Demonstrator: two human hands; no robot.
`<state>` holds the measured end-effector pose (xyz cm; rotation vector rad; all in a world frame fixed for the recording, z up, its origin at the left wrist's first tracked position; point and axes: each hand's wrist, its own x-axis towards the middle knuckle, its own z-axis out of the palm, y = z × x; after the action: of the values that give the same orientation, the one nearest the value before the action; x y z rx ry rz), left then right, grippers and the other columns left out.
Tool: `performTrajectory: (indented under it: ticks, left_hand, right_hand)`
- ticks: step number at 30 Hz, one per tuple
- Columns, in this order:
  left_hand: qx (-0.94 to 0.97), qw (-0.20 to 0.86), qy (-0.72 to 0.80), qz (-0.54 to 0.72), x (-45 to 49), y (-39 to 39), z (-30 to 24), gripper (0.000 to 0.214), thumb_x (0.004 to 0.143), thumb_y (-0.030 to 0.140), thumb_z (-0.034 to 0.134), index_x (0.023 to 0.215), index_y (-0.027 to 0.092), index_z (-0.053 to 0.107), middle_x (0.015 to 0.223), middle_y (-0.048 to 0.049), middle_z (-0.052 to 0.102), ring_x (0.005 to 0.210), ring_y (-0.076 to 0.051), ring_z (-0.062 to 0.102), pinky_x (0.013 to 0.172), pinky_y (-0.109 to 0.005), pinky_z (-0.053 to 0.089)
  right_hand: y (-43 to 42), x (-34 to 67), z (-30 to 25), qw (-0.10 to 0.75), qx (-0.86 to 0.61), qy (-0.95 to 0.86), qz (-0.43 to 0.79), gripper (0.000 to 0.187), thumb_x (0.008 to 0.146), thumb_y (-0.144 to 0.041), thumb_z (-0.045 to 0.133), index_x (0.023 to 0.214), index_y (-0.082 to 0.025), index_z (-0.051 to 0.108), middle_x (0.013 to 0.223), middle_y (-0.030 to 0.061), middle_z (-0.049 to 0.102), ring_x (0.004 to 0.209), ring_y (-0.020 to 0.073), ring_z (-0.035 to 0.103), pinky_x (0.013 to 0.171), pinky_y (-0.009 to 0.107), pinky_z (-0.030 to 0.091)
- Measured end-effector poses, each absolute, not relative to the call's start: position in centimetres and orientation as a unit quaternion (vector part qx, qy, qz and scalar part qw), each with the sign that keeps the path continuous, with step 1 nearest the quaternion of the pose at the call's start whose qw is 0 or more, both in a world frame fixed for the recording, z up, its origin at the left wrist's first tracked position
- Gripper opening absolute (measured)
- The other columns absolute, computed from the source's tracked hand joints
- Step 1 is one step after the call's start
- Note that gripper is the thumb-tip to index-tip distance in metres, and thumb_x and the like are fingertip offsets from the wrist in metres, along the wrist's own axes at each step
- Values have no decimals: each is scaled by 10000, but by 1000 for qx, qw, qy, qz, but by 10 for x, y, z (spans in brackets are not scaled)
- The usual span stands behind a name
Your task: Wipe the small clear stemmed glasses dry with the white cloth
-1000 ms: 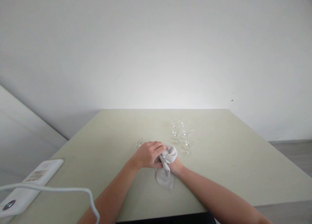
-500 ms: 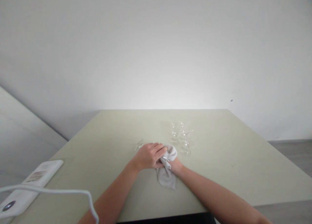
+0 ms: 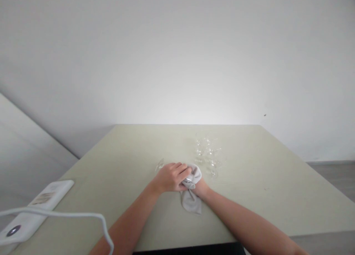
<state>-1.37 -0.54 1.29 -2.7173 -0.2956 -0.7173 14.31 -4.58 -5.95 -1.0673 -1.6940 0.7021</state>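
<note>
Two bare hands worked close together over the near half of a pale green table (image 3: pixel 249 203). Left hand (image 3: pixel 172 177): knuckles up, fingers curled in a grip around a clear glass (image 3: pixel 160 164), which lay mostly hidden; a curved end poked out past the far left of the hand, and a glint showed by the fingertips. Right hand (image 3: pixel 202 188): largely behind a light grey cloth (image 3: pixel 191 203), grip clenched on its bunched upper part; exact finger positions hidden. The cloth's loose end hung toward the near edge. Beyond and right of the hands stood a cluster of clear glassware (image 3: pixel 206 153), count uncertain, outlines faint. Far left, well apart: a white box (image 3: pixel 52 196), with a white cable (image 3: pixel 72 214) crossing in front. Plain wall (image 3: pixel 177 63) behind.
</note>
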Motion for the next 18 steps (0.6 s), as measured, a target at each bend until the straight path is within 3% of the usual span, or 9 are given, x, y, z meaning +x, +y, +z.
performTrajectory:
  ticks: [4,8,18]
  left_hand:
    - [-952,110,-118,-260,-15,-3,17,474,809,571,547,1058,168,569,948,-88,653,862,-219,633,736,-333,506]
    - [-951,88,-133,-266,-17,-2,20,509,791,609,561,1040,166,569,925,-86,651,852,-220,632,753,-337,503]
    - [-949,134,-117,-260,-19,-2,13,443,832,548,525,1083,185,552,960,-78,652,860,-214,628,738,-339,494]
  right_hand:
    - [-52,141,-49,521,-404,-664,352,146,833,-336,588,797,-196,612,845,31,660,807,178,603,802,285,521]
    - [-56,141,-44,552,-390,-630,382,310,802,-486,613,872,-184,629,915,50,671,883,192,615,882,337,504]
    - [-44,142,-49,479,-413,-718,289,94,787,-251,624,835,-172,641,871,41,678,838,181,609,832,325,494]
